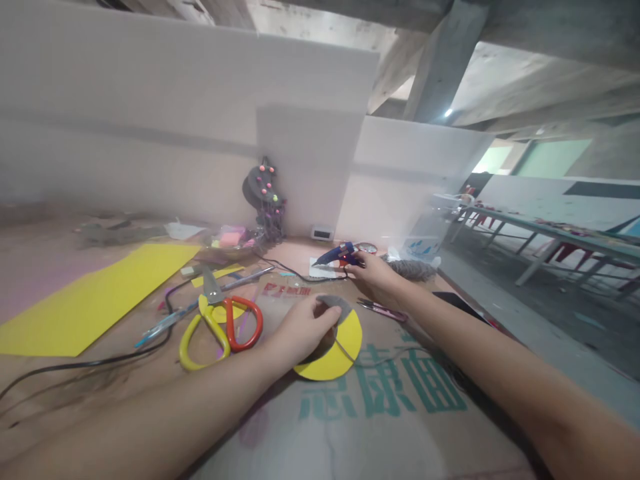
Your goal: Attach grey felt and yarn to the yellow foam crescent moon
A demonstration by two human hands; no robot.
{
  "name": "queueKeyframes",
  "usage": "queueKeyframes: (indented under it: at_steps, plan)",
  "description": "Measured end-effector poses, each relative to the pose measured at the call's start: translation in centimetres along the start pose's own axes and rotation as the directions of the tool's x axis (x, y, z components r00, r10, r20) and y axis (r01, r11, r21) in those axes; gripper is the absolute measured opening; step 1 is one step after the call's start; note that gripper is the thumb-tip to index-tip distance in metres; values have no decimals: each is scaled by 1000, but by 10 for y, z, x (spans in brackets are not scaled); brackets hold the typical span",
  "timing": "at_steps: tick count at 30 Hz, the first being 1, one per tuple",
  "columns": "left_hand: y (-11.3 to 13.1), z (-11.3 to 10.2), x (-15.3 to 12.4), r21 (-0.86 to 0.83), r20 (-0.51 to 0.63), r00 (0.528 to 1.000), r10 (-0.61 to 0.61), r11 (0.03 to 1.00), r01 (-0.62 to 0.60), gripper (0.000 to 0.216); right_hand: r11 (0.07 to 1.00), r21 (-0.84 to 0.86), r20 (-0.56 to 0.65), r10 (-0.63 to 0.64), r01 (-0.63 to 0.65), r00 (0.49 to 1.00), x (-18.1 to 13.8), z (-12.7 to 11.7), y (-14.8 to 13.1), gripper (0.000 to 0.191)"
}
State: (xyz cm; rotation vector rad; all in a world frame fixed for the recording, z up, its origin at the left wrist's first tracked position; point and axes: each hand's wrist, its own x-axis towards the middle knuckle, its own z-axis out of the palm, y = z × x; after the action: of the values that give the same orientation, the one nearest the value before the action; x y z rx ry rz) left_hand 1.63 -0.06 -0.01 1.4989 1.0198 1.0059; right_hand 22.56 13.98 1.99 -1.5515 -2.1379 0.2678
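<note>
My left hand [310, 327] pinches the rim of a yellow paper ring [350, 337] just above the cardboard. Grey yarn covers the upper part of this ring, and a loose strand [390, 360] trails off to the right. Farther back, my right hand [373, 272] is closed around the handle of a blue glue gun [336, 254], whose nozzle points left over a small white pad [320, 268]. A small red light shows on the gun. Left of my left hand lie large scissors [235, 323] with one red and one yellow handle.
Yellow paper [100, 300] covers the table's left side. Tweezers [383, 310] and a skein of grey yarn [413, 269] lie to the right. A dark ornament with pink dots [263, 185] stands against the white partition [175, 120]. Black cables cross the cardboard [400, 440].
</note>
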Motion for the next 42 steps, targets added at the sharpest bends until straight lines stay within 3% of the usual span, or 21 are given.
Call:
queueKeyframes:
  at_steps: [8,13,15,18,21,24,27,30,33,36,38,42]
  plan:
    - [-4,-1,1,13,-7,999,36,999,-36,15,999,-8,-51,-54,53,997,-31,-23,-8,32]
    - [-10,-2,4,7,-40,998,51,999,-51,19,998,50,-69,-35,39,997,-75,-26,-28,22]
    - [-8,-3,3,8,-40,997,61,998,-61,20,991,131,-10,-25,26,1000,-99,-26,-37,23]
    - [-3,-3,3,12,-67,995,70,998,-69,17,976,217,185,-61,20,981,-132,-28,-49,27]
    - [-2,-3,4,17,-105,991,79,997,-78,17,964,226,244,-193,138,950,-153,-27,-55,24]
    - [-4,-4,5,29,-115,990,76,997,-73,19,938,196,216,-326,286,920,-164,-21,-58,18]
    - [-5,-5,5,58,-114,991,64,997,-58,20,916,202,198,-385,347,901,-169,-16,-60,15]
    - [-4,-5,3,69,-90,995,49,997,-43,20,930,205,159,-338,304,928,-165,-21,-61,16]
    - [-4,-5,2,75,-75,996,53,996,-48,22,974,104,45,-208,202,977,-143,-34,-52,20]
    - [-4,-5,2,73,-67,997,40,997,-35,24,994,56,-60,-94,97,994,-100,-41,-33,26]
    - [-5,-4,2,68,-67,998,23,998,-19,26,997,61,-64,-42,45,997,-66,-37,-19,35]
    - [-7,-4,3,68,-60,998,28,997,-24,25,993,93,-67,-64,71,996,-8,-16,-3,50]
